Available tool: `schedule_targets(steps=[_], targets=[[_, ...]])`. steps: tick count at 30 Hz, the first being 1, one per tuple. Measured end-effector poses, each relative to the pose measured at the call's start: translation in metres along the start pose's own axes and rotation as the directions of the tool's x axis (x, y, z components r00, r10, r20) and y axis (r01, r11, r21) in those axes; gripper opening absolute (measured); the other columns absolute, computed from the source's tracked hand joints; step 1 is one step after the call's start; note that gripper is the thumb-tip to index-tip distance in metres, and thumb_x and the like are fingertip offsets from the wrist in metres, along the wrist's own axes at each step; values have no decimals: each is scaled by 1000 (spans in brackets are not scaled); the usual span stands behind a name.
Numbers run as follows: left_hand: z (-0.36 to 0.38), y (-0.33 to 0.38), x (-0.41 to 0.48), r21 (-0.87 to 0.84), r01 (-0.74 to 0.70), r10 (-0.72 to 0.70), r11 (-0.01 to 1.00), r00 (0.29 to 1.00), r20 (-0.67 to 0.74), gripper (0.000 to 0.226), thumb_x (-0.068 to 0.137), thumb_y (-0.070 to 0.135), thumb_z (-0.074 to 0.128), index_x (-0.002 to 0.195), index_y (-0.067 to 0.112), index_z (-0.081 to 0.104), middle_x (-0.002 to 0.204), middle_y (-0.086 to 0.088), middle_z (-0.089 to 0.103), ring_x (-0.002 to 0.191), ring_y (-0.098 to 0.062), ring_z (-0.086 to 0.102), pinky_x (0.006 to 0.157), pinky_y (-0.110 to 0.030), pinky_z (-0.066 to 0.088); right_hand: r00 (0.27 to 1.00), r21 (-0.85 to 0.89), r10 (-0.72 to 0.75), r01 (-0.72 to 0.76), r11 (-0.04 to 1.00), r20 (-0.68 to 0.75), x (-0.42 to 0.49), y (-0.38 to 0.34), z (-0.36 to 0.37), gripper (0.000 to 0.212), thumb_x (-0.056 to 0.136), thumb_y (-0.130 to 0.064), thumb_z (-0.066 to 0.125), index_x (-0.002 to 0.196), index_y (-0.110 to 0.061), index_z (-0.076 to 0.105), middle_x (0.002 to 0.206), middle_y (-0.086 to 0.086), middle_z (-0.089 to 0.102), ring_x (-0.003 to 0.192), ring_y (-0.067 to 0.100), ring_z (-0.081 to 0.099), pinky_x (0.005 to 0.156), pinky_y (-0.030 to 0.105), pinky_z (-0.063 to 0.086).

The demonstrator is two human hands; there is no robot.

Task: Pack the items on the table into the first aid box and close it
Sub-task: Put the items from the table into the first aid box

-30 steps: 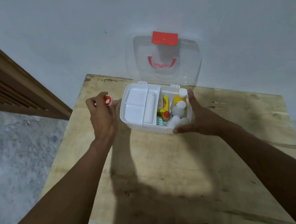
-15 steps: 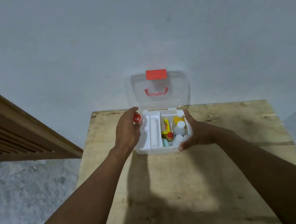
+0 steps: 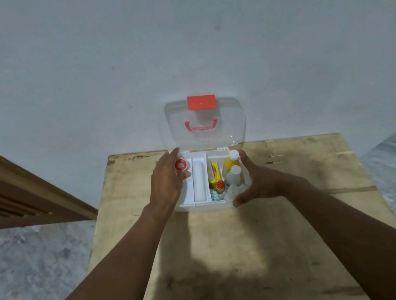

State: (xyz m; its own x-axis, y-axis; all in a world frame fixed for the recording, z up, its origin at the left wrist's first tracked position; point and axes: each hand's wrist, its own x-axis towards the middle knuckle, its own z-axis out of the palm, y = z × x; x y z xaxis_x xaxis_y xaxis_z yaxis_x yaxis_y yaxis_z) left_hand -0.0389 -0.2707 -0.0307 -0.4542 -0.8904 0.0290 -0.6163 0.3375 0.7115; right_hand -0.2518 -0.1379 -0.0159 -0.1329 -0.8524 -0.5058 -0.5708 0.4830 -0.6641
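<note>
The white first aid box stands open at the far edge of the wooden table. Its clear lid, with a red latch and red handle, leans back against the wall. My left hand holds a small round red-and-white item over the box's left tray compartment. My right hand rests against the box's right side, fingers curved around the front corner. Inside on the right are a yellow bottle, white bottles and a yellow packet.
A white inner tray fills the box's left half. A grey wall rises right behind the table. A wooden slatted frame stands at the left, with grey floor on both sides of the table.
My left hand has carried the red-and-white item from beside the box to over its left compartment. The view has tilted up; my right hand stays on the box's right side.
</note>
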Motion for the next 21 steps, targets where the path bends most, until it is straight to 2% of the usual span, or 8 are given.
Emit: schedule_targets(steps=[2,4,7,9,12,16,19,21], targets=[[-2,-1,-2,12,6,-6,1000,1000,16,68,84,18,77,146,15,48,143,-11,54,135,-30,46,111,-45,38,1000,6,-3,3,1000,4,0,1,1,143,56,-38,93,148,-44,-16,146,-11,37,129,20,43,104,33,42],[-5,1,-3,11,-5,5,1000,1000,14,71,84,20,77,148,15,45,145,-11,52,134,-29,46,109,-38,39,1000,6,-7,7,1000,7,0,1,0,143,56,-39,93,148,-44,-16,145,-13,37,129,20,43,105,34,41],[-6,1,-10,10,-63,63,998,997,-39,66,88,21,73,147,13,45,146,-9,50,132,-25,48,103,-27,38,1000,6,-25,25,1000,9,0,1,0,141,57,-38,93,148,-45,-15,144,-13,35,129,19,43,105,33,41],[-4,-3,-18,-8,-81,80,997,993,-82,60,92,24,69,146,13,46,145,-7,51,130,-22,49,102,-28,41,1000,8,-21,21,1000,12,1,3,0,140,61,-35,92,148,-42,-17,143,-15,31,126,14,39,102,29,39],[-2,-2,-33,-89,-72,58,993,987,-147,47,98,31,60,142,18,52,135,0,60,120,-14,55,99,-30,47,1000,23,-21,21,1000,8,-1,3,1,142,59,-36,93,148,-44,-17,144,-19,28,131,14,38,104,30,39],[-7,13,-39,-74,-90,72,993,972,-222,30,100,26,56,124,9,64,110,-2,68,98,-21,63,85,-31,50,999,27,-33,34,999,-10,-3,3,-1,136,64,-29,92,151,-37,-13,138,-22,24,127,8,35,95,23,37],[-7,13,-44,-80,-138,123,987,978,-166,34,92,17,61,123,6,56,106,1,54,95,-18,55,81,-26,45,999,45,-48,49,998,-7,-2,6,1,135,63,-26,92,150,-40,-11,138,-24,24,126,7,36,93,21,37],[-5,8,-48,-64,-156,146,986,980,-136,41,84,14,53,122,1,47,111,-4,44,97,-16,49,82,-21,43,999,49,-53,54,997,-9,0,5,3,137,59,-31,94,148,-45,-10,140,-23,28,129,10,38,94,22,41]])
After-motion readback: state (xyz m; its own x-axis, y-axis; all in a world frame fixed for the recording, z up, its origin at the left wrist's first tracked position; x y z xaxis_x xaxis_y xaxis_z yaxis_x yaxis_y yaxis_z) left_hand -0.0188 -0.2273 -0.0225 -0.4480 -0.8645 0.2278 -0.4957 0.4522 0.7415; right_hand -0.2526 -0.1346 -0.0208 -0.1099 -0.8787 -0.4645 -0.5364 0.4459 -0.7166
